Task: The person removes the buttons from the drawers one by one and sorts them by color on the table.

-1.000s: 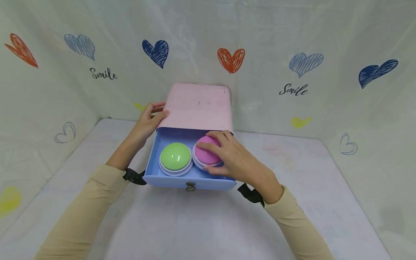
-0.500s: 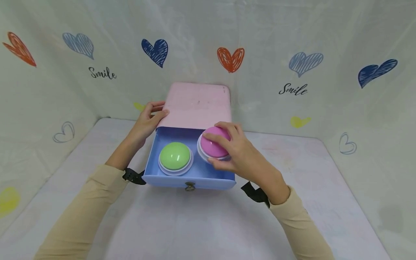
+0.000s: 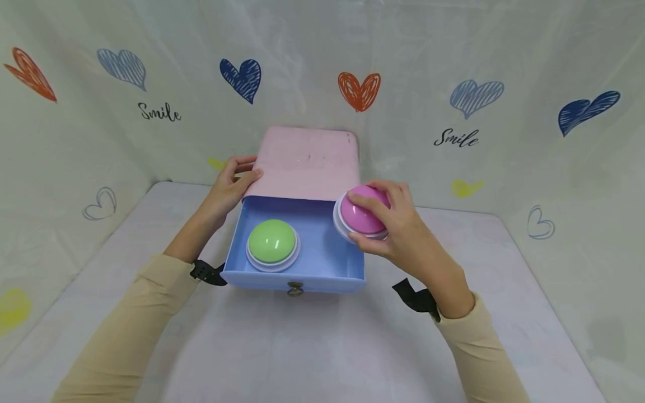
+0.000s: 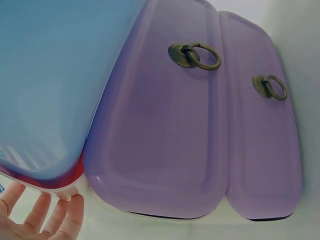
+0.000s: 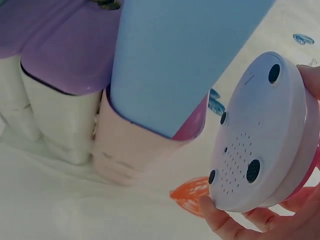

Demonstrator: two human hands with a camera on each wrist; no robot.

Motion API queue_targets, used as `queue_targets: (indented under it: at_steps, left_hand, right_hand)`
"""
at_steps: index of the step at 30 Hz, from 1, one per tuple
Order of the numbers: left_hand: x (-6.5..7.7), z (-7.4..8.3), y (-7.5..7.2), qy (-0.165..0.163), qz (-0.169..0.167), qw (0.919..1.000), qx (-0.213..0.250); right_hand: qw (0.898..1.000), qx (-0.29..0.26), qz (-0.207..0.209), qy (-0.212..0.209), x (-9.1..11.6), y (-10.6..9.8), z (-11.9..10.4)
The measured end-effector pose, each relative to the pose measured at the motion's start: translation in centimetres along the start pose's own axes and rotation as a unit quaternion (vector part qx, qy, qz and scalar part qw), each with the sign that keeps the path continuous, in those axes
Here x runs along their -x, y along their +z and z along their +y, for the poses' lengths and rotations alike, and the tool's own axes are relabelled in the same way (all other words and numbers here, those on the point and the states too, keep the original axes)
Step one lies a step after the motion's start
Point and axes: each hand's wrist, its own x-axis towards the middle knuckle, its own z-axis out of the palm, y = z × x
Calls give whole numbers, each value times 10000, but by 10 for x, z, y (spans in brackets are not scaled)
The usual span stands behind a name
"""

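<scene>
In the head view my left hand [image 3: 230, 186] rests against the left side of the pink-topped drawer unit [image 3: 309, 162], fingers and thumb at its edge. My right hand [image 3: 403, 226] grips a pink buzzer button [image 3: 364, 215] with a white base, raised over the right side of the pulled-out blue drawer [image 3: 322, 282]. Its underside, with speaker holes and dark round feet, shows in the right wrist view. A green buzzer button [image 3: 272, 242] sits in the left part of the drawer.
Below the blue drawer, two purple drawer fronts [image 4: 155, 115] with ring pulls are closed in the left wrist view. The unit stands on a white table [image 3: 312, 347] near a heart-printed curtain [image 3: 403, 45] at the back.
My right hand has lifted the pink buzzer button from beside the green one and carried it up and to the right. The left hand has stayed in place.
</scene>
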Motion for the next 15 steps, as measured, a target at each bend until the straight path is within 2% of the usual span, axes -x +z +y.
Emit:
queue_targets:
  at_steps: [7,15]
  left_hand:
    - [0,0,1,-23,17,10000,-7]
    - [0,1,0,-21,35,10000,-55]
  right_hand:
    - [9997,-39,216,48,9,-3,12]
    - [9983,-230,275,448,23,-4,25]
